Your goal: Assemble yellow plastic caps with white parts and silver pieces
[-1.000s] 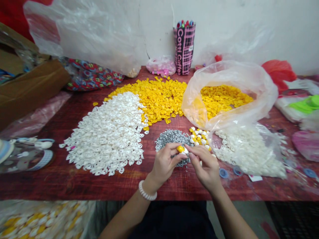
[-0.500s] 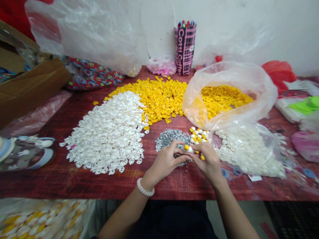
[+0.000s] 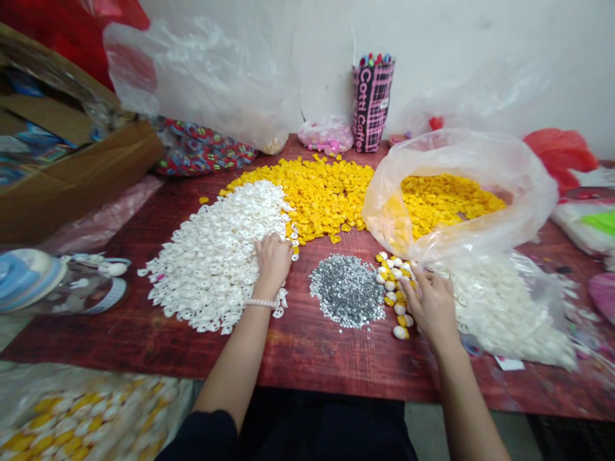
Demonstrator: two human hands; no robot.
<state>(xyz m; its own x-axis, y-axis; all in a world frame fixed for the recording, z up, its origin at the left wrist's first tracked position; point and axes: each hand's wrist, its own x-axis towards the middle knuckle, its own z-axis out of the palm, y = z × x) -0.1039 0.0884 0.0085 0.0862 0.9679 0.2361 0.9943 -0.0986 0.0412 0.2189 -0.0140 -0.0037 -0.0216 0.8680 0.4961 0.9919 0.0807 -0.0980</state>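
My left hand (image 3: 273,259) reaches onto the right side of the pile of white pieces (image 3: 211,256); its fingertips are bent down and what they hold, if anything, is hidden. My right hand (image 3: 431,301) is over the right edge of the small group of yellow-and-white balls (image 3: 400,310), fingers apart and touching or just above them. Between my hands lies a round heap of small silver-grey pieces (image 3: 346,291). Yellow pieces (image 3: 321,195) spread behind, touching the white pile.
An open clear bag (image 3: 523,192) of yellow pieces and a bag of white pieces (image 3: 504,307) lie right. A jar (image 3: 91,285) and cardboard box (image 3: 96,166) are left. A checked bag (image 3: 372,105) stands at the wall. Lower left is a bag of balls (image 3: 72,422).
My hands, together around a yellow-and-white ball before, have parted. The left moved to the white pile, the right to the group of balls. The view has shifted slightly.
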